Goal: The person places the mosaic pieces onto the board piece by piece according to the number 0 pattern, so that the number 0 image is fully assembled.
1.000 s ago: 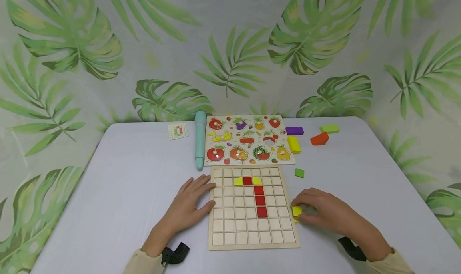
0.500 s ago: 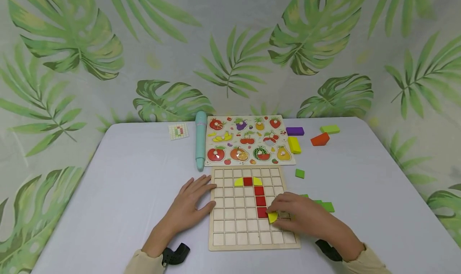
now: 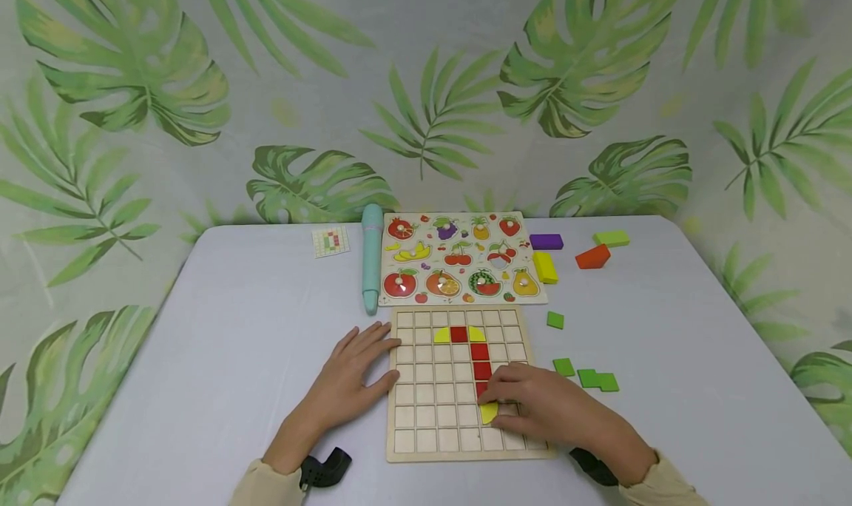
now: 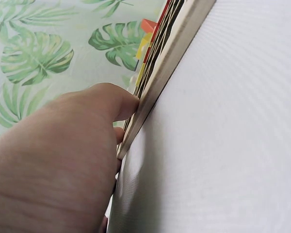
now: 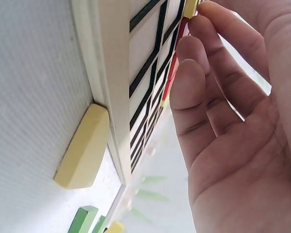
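Shifted leftward and nearer since half a second ago, right hand [image 3: 546,410] now hovering over the lower right of the board [image 3: 426,447], carrying the yellow piece [image 3: 489,413] down to the cell just under the red column [image 3: 479,352]; green pieces [image 3: 595,379], covered before, now lying bare on the table to the right. Head view: pinching the yellow piece between thumb and fingertips, as far as can be told, with its curved side facing the wearer and the piece sitting at the fingertips, left of the palm; left hand [image 3: 353,380] lying spread and flat, fingertips overlapping the board's left edge, well apart from the piece, so the right hand being far the nearer. Most of the target cell being hidden under the right fingers, so not showing whether the piece is seated or tilted. Left wrist view: left hand [image 4: 63,165] filling the lower left, one fingertip pressing onto the board [image 4: 169,63] seen edge-on; grid and yellow piece not showing. Right wrist view: right hand [image 5: 237,136] reaching across the board [image 5: 111,73], fingers gently bent, tips meeting the yellow piece [image 5: 190,7], cut off by the top edge; thumb not showing; a pale piece [image 5: 82,150] lying on the table touching the board's rim.
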Available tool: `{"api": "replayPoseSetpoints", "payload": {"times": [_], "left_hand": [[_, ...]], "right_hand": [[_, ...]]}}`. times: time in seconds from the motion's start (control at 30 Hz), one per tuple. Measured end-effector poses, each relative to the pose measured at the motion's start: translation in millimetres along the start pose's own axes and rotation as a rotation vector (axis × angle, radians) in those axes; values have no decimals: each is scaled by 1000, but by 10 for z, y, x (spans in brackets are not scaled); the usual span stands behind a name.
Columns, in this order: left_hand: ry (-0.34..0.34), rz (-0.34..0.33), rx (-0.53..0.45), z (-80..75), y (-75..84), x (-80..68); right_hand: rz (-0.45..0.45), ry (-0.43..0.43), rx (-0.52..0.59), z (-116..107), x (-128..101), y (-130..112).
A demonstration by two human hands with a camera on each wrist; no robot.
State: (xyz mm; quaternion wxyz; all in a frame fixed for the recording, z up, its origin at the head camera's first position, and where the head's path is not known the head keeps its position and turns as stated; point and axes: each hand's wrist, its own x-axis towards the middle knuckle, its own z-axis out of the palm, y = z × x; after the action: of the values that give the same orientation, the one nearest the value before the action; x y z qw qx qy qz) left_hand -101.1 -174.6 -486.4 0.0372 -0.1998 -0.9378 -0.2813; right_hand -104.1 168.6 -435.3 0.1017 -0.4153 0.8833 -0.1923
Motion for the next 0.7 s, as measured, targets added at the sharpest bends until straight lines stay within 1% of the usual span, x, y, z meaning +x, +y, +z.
{"api": "replayPoseSetpoints", "payload": {"times": [0.2, 0.37, 0.53, 0.7], "left_hand": [[2, -1, 0, -6, 8, 1], [3, 2, -2, -9, 14, 4], [7, 4, -1, -8, 7, 6], [8, 3, -4, -2, 3, 5]], "right_hand": [[-8, -1, -16, 13, 15, -2], [3, -20, -27, 16, 28, -16], [18, -20, 4, -30, 12, -13], [43, -3, 38, -76, -50, 65]]}}
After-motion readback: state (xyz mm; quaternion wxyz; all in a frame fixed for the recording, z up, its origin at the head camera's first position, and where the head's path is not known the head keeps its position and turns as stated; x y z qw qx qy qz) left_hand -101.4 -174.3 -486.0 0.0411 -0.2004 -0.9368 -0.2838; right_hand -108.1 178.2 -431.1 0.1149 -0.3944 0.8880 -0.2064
